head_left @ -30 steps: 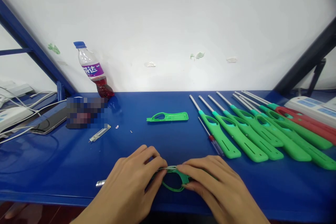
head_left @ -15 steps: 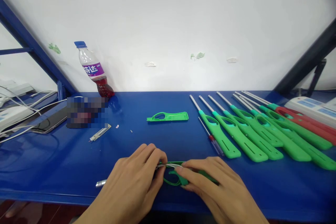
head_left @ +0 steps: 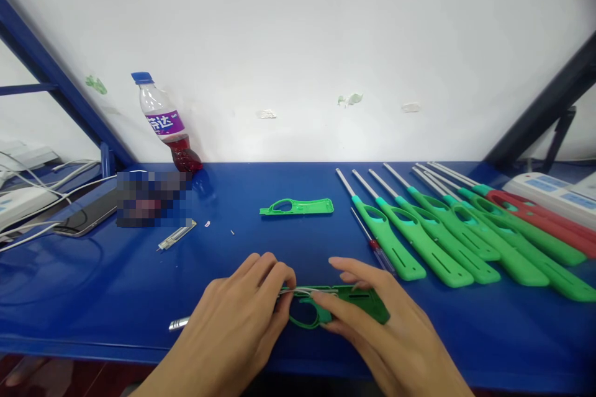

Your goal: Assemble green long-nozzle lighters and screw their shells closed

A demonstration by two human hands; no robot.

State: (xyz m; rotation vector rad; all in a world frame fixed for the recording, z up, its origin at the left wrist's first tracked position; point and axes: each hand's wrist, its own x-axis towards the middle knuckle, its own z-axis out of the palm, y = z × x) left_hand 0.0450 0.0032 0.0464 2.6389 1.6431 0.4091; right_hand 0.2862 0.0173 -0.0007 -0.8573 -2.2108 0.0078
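So your left hand point(head_left: 244, 316) has thumb and forefinger pinched together over the left end of the green casing half point(head_left: 361, 299), right by the worktop's front edge. A couple of thin white wires point(head_left: 302, 290) run out from those fingertips along the casing's far side; can't tell if you're gripping them too. Your right hand point(head_left: 388, 316) has the teal trigger point(head_left: 322, 311) between thumb and index finger, with the other fingers lifted and spread over the casing half.

A ribbed metal end point(head_left: 179, 324) pokes out beside your left wrist, mostly hidden. Past your hands, near the middle of the blue worktop point(head_left: 274, 248), there's another green casing half point(head_left: 307, 206) lying with its inside showing.

Over to your right there's a screwdriver point(head_left: 377, 248) just beside a row of green lighters point(head_left: 400, 254), then some red lighters point(head_left: 544, 217) and a white power strip point(head_left: 549, 189). Off left you've got a slim clear part point(head_left: 177, 236), a dark phone point(head_left: 88, 214), and a purple-labelled bottle point(head_left: 166, 124) by the wall.
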